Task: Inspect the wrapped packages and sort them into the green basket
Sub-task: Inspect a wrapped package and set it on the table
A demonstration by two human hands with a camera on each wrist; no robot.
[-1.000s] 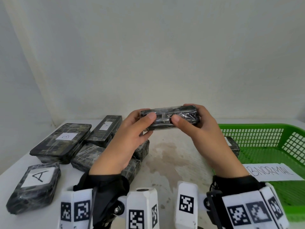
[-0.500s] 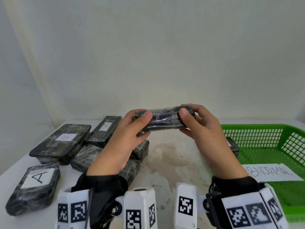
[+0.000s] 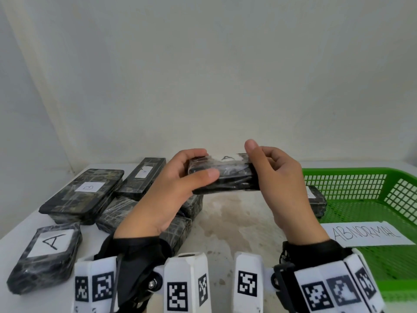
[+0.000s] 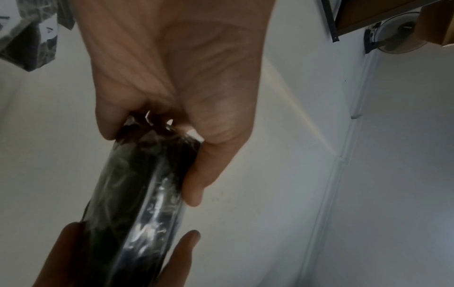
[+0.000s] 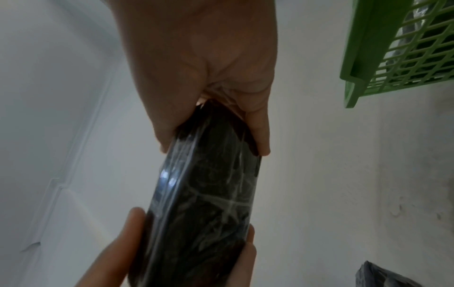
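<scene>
Left grip [image 3: 171, 190] curled round the left end of a black wrapped package [image 3: 223, 177], thumb across its near side, fingers behind; right grip [image 3: 279, 181] pinching the right end, thumb raised over the top edge, fingers wrapped behind. Package held level in the air above the middle of the bench [image 3: 237, 222], well clear of the surface, a small white label with a handwritten letter on the upper face tipped away. Same hold in the left wrist view: left grip [image 4: 172, 81] clamped on one end of the package [image 4: 137, 194], fingertips of the other hand at the far end; likewise in the right wrist view, right grip [image 5: 203, 77] on the package [image 5: 203, 194]. Near the left edge of the bench, a heap of wrapped packages [image 3: 126, 199], among them one labelled B [image 3: 83, 195] and, nearer the front left corner, one labelled A [image 3: 47, 254]. At the right edge, the green basket [image 3: 361, 177], one wrapped package [image 3: 317, 199] lying inside by its left wall, a white paper reading ABNORMAL [image 3: 365, 233] on the basket floor. Stained patch [image 3: 225, 211] on the bench surface beneath the hands. White marker-tagged wrist mounts [image 3: 187, 283] at both wrists.
</scene>
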